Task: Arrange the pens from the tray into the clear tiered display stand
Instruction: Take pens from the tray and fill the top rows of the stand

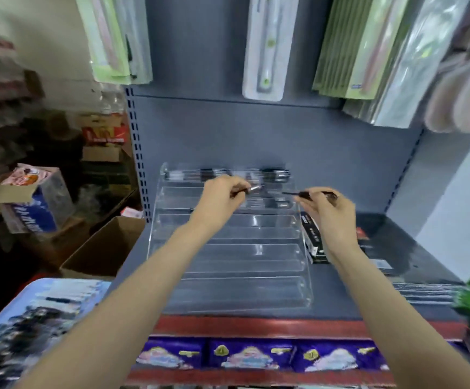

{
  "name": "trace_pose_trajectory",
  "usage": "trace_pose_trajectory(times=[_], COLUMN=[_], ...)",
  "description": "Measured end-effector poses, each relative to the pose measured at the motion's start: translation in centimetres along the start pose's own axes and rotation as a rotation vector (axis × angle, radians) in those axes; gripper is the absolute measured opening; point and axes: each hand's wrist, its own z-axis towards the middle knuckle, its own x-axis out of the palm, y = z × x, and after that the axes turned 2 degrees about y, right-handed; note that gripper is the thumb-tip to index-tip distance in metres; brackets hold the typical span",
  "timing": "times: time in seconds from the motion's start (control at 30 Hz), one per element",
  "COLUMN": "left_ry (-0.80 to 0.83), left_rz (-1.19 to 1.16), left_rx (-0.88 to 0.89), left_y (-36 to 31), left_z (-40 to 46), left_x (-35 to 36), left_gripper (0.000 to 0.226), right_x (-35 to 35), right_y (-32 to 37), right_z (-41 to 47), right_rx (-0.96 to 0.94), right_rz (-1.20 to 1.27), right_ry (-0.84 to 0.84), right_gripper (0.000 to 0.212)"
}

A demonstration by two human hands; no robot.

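Clear stand (228, 265); both hands raised, left (222, 196) and right (328, 211) each pinching a pen.

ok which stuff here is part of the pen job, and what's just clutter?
Job:
- clear tiered stand
- pen in left hand
- pen in right hand
- pens on top tier
- blue tray

Clutter:
- cardboard box
- black packet
- hanging packs
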Motion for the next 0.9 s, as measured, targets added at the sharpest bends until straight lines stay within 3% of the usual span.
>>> trace_pose_trajectory(times=[0.33, 0.63, 0.8, 0.9], left_ry=[0.237, 0.257, 0.368, 0.325], left_rz=[0.137, 0.110, 0.221, 0.280], left_rx=[-0.049, -0.093, -0.068, -0.041], left_y=[0.0, 0.5, 1.1, 2.0], left_z=[5.3, 6.2, 5.8, 5.4], left_x=[5.7, 7.0, 7.4, 7.2], left_gripper=[0.018, 0.019, 0.027, 0.028], right_x=[-4.7, -4.4, -3.8, -3.6], right_y=[-0.3, -1.1, -1.4, -1.6], right_z=[4.5, 5.3, 5.4, 5.2], right_rx=[-0.003, 0.050, 0.055, 0.067], right_rz=[0.078, 0.116, 0.119, 0.122], right_ry=[-0.028, 0.006, 0.017, 0.025], right_gripper=[0.009, 0.011, 0.010, 0.010])
